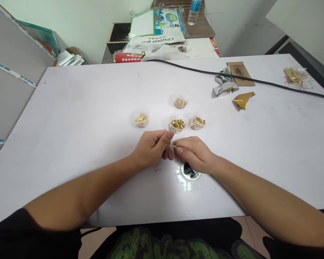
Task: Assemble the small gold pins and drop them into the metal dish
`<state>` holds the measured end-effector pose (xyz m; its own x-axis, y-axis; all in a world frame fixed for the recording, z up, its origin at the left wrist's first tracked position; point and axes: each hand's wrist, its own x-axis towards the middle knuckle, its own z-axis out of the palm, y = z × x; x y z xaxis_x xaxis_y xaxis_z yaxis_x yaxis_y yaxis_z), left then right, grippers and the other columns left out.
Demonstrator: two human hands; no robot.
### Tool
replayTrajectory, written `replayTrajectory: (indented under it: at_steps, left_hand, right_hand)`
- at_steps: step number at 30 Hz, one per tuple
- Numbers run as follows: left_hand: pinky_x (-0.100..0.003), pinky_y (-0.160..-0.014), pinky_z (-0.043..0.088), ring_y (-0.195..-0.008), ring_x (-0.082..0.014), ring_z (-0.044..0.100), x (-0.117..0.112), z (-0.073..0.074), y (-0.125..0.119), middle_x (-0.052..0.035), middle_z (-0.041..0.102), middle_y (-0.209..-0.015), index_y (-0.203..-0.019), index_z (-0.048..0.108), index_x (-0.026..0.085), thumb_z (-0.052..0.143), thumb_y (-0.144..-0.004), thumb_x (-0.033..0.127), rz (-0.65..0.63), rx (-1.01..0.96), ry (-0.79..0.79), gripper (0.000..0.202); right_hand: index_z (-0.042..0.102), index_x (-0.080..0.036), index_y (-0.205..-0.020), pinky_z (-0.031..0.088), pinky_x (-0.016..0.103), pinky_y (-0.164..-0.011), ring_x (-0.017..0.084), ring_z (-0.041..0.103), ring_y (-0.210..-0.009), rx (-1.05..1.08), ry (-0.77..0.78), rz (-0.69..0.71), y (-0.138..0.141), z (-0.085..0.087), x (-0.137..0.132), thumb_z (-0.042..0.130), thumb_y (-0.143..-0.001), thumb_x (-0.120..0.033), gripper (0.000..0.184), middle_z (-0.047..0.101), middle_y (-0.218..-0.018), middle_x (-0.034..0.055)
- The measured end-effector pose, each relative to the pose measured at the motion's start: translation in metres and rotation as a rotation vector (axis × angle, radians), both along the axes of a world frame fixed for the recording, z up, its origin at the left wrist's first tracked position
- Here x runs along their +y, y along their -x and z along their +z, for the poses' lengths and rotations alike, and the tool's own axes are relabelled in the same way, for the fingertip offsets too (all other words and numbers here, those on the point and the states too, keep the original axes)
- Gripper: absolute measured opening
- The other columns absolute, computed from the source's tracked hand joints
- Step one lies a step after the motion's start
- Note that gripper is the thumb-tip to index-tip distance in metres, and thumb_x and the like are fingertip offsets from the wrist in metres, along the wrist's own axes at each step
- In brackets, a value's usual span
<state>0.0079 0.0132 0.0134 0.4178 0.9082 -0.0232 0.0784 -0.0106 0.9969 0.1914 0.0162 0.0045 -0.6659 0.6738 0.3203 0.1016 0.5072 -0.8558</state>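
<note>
My left hand (pixel 153 148) and my right hand (pixel 194 153) meet over the middle of the white table (pixel 70 118), fingers pinched. Between their fingertips shows a tiny gold pin (pixel 173 145); both hands pinch it. Just beyond the hands stand several small clear cups of gold parts: one at the left (pixel 142 119), one in the middle (pixel 177 125), one at the right (pixel 197 123) and one farther back (pixel 180 102). Under my right hand lies a round metal ring with a dark centre (pixel 190 172) on a bit of clear film.
A black cable (pixel 259 80) crosses the far side of the table. Silver foil (pixel 224 87), a gold foil bag (pixel 243 99), a brown card (pixel 239 73) and a clear bag of gold parts (pixel 295 76) lie at the back right. Bags, boxes and a bottle (pixel 194 10) sit behind the table.
</note>
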Motion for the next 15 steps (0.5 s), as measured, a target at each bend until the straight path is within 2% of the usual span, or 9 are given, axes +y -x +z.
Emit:
replayTrajectory:
  at_steps: [2,5,8,15]
  left_hand:
    - [-0.019,-0.052,0.047,-0.051,-0.0090,0.061,-0.0002,-0.0005,-0.0015,-0.0001,0.056,-0.049,-0.058,0.050,0.014,0.044,-0.098,0.049,-0.010,-0.036,0.003,0.053]
    - [-0.019,-0.055,0.047,-0.053,-0.0080,0.060,0.0005,-0.0012,-0.0026,-0.0013,0.059,-0.053,-0.059,0.053,0.014,0.042,-0.099,0.047,-0.056,-0.075,-0.027,0.053]
    - [-0.019,-0.056,0.047,-0.056,-0.0080,0.061,0.0014,-0.0025,-0.0027,-0.0015,0.060,-0.054,-0.059,0.051,0.014,0.041,-0.099,0.048,-0.069,-0.113,-0.035,0.054]
    - [-0.020,-0.056,0.047,-0.055,-0.0086,0.059,0.0031,-0.0052,-0.0027,-0.0018,0.060,-0.055,-0.063,0.052,0.015,0.040,-0.098,0.053,-0.064,-0.101,-0.016,0.053]
  right_hand:
    - [0.046,-0.018,-0.068,0.044,0.022,-0.057,0.011,0.058,-0.064,0.029,0.054,0.015,0.0017,-0.0002,-0.0006,0.035,-0.095,-0.018,0.029,0.055,-0.063,-0.0002]
    - [0.051,-0.017,-0.070,0.045,0.022,-0.057,0.011,0.058,-0.063,0.048,0.109,0.009,0.0032,-0.0006,-0.0007,0.035,-0.096,-0.021,0.031,0.059,-0.065,0.0012]
    - [0.057,-0.016,-0.075,0.045,0.022,-0.057,0.010,0.056,-0.060,0.034,0.111,0.009,0.0033,-0.0006,-0.0002,0.036,-0.098,-0.022,0.032,0.060,-0.066,0.0008]
    - [0.059,-0.015,-0.076,0.044,0.022,-0.055,0.010,0.054,-0.057,0.009,0.094,-0.003,0.0015,-0.0016,0.0006,0.037,-0.096,-0.022,0.031,0.057,-0.063,-0.0002]
